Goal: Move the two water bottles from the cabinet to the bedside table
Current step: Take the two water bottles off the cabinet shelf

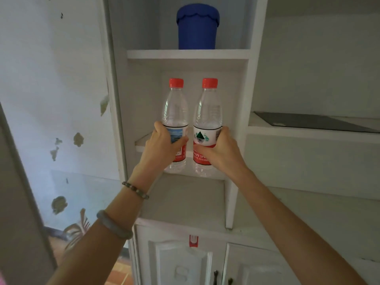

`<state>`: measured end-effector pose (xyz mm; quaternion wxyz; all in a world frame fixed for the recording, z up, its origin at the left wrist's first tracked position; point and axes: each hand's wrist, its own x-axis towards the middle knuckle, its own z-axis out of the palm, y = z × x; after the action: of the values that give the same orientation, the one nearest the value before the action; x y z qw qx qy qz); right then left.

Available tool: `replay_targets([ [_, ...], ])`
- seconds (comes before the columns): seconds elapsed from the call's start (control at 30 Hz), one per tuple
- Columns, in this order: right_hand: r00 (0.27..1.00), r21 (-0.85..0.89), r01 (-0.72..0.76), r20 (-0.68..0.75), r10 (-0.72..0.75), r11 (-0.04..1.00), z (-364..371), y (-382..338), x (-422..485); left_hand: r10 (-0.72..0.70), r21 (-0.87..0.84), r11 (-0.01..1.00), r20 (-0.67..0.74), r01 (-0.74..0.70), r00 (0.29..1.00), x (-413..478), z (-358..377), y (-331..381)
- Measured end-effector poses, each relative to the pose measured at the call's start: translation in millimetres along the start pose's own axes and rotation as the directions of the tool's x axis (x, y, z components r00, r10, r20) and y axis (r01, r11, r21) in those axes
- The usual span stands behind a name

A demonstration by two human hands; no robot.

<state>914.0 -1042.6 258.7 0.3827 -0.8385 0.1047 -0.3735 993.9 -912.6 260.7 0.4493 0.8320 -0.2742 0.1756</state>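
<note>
forearms: both bare arms reach up and forward from the bottom edge toward the shelf niche.
wrist wear: a pale grey-blue smooth bangle [114,224] sits on the left forearm, and a string of small grey beads [135,190] circles the left wrist above it.
cabinet doors: white panelled lower doors [181,264] with dark metal handles [222,278] lie under the arms; a small red and white clip [193,240] hangs at their top edge.
left hand [162,147]: clenched around the label band of the left clear plastic water bottle with a red cap [175,112], fingers wrapped across the front.
right hand [221,150]: grasping the right clear plastic water bottle with a red cap [208,112] at its red and white label, thumb on the front.
bottles: both upright, side by side, just apart, at the front of the middle shelf [144,140] of the white open cabinet [254,64]; whether their bases touch the shelf cannot be told.
right side: a dark flat panel [312,122] lies on a white ledge, well apart from the bottles.
upper shelf: a dark blue plastic tub with a scalloped lid [197,27] stands above the bottles, one compartment up.
left wall: a pale wall [51,68] with patches of peeled paint runs beside the cabinet.
</note>
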Motion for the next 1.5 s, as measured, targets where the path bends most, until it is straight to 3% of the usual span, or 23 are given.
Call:
replay_targets([
  [0.27, 0.995, -0.052, -0.055, -0.091, 0.050, 0.997, -28, -1, -20, 0.119, -0.050, 0.992, 0.046, -0.117, 0.992, -4, 11, 17],
  [0.43, 0.968, -0.114, -0.168, -0.205, 0.142, 0.979, -57, 6, -44, 0.228, -0.209, 0.959, 0.156, -0.193, 0.961, -11, 41, 35],
  [0.77, 0.887, -0.203, -0.336, -0.395, 0.237, 0.920, -97, 19, -89, 0.306, -0.384, 0.905, 0.290, -0.183, 0.907, -38, 81, 58],
  [1.5, 0.909, -0.192, -0.318, -0.339, 0.242, 0.928, -104, 13, -131, 0.273, -0.349, 0.925, 0.329, -0.153, 0.904, -78, 71, 63],
])
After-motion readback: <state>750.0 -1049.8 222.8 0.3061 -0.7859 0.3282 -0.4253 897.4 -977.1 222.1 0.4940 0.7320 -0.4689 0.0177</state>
